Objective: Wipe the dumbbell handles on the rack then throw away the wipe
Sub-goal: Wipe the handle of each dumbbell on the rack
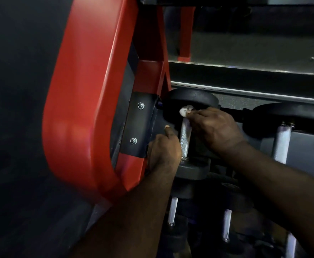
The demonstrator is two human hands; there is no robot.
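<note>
A black dumbbell lies at the left end of the rack's middle shelf, its knurled steel handle (185,138) running toward me. My right hand (215,129) pinches a small crumpled white wipe (185,110) against the far end of that handle, by the far weight head (191,101). My left hand (164,151) is curled around the handle's near left side, thumb pointing up, just above the near weight head (191,169). The fingers of both hands are partly hidden behind the handle.
The rack's red upright (89,101) with a bolted black bracket (139,125) stands close on the left. Another dumbbell (282,144) sits to the right on the same shelf. More dumbbells (227,226) lie on the shelf below. A dark shelf rail (245,79) runs above.
</note>
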